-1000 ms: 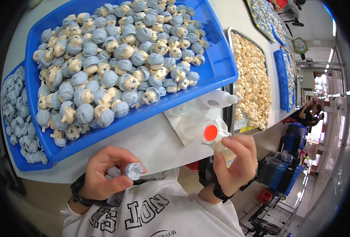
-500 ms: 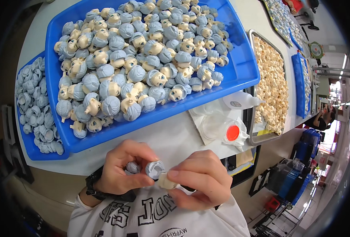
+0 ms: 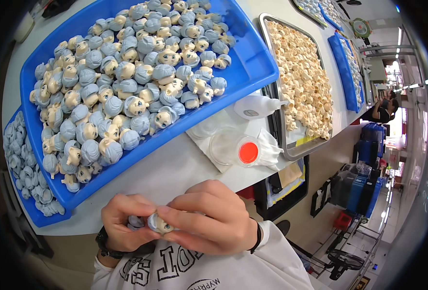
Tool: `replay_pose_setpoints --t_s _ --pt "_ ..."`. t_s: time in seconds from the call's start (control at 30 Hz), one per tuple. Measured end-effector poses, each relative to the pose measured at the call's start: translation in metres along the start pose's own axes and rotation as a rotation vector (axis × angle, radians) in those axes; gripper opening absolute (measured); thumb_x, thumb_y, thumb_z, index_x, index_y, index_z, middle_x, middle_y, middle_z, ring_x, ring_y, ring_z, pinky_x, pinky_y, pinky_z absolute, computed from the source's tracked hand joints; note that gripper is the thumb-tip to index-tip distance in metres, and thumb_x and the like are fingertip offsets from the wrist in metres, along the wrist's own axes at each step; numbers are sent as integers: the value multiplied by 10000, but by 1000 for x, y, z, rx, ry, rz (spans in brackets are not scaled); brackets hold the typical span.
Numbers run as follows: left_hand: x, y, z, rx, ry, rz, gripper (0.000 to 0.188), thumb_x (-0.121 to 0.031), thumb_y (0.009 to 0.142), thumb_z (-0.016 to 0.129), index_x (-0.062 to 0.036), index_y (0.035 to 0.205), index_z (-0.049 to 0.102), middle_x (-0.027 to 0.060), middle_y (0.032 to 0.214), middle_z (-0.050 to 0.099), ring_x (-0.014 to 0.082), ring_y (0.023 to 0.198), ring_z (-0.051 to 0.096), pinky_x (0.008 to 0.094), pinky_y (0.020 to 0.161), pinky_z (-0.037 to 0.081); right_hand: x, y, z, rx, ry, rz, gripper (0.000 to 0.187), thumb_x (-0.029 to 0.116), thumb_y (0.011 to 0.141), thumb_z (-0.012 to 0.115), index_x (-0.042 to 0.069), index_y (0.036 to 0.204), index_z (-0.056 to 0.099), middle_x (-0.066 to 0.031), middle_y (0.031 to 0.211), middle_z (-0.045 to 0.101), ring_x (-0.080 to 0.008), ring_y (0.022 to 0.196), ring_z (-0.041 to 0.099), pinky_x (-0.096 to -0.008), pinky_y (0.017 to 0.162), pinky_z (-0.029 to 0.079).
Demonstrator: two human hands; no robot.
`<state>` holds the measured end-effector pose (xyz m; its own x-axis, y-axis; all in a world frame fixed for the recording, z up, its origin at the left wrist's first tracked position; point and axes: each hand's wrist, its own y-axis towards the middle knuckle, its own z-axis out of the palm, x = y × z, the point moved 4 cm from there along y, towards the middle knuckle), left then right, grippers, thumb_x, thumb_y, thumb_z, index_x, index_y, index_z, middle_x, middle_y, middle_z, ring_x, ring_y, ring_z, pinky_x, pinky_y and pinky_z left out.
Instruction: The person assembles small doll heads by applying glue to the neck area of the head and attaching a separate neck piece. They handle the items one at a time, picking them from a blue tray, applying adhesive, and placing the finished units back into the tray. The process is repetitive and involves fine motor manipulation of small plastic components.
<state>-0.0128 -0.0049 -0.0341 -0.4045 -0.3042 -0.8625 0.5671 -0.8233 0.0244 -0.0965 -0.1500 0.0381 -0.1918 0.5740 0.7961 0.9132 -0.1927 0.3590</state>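
Note:
Close to my body, both hands grip one small doll head [image 3: 160, 224] with light blue hair and a pale face turned upward. My left hand [image 3: 123, 217] pinches it by the hair side with thumb and forefinger. Against the face side press the thumb and fingers of my right hand [image 3: 211, 216]. A second blue hair piece [image 3: 135, 222] is tucked in my left palm, partly covered by the fingers. Beyond my hands, a big blue tray [image 3: 245, 82] holds many doll heads [image 3: 136, 105] with blue hair.
A smaller blue tray [image 3: 44, 220] of loose hair pieces [image 3: 30, 169] stands at the left. To the right are a white squeeze bottle [image 3: 255, 107], a clear container [image 3: 218, 147] beside a red disc [image 3: 248, 152], and a metal tray [image 3: 298, 153] of pale face parts [image 3: 303, 77]. Another person [image 3: 384, 110] is far right.
The hair piece and the pale face part, held as two pieces before, are now pressed together in my fingers. My view has swung right, so the trays appear farther left.

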Motion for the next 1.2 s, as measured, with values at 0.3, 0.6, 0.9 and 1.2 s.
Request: replay_pose_setpoints --t_s 0.3,0.6,0.9,1.2 --pt "-3 -9 2 109 -286 -338 490 -181 769 757 -35 1004 353 148 918 619 144 834 606 246 699 464 1 0 14 -73 -49 -146 378 341 712 718 38 925 644 -45 835 599 -201 715 563 -292 620 424" --pt "2 5 2 486 5 -281 527 -450 784 695 51 909 589 126 820 631 185 701 616 271 562 444 5 -7 20 -125 -47 -202 353 397 800 649 45 809 618 -27 778 571 -192 668 529 -356 696 425" --pt "-3 5 -4 56 -254 -56 437 -444 897 530 -32 1042 521 87 676 541 154 468 477 268 409 404 -4 -17 -21 -156 125 -322 370 349 873 582 -19 860 615 -94 772 581 -249 625 548 -359 582 451" --pt "-6 6 -5 -108 -297 -12 637 -537 953 153 -156 1460 88 89 621 455 113 367 337 232 298 345 -86 -64 -157 -459 -672 693 141 57 810 621 -10 933 620 -92 848 622 -175 658 575 -293 589 456"
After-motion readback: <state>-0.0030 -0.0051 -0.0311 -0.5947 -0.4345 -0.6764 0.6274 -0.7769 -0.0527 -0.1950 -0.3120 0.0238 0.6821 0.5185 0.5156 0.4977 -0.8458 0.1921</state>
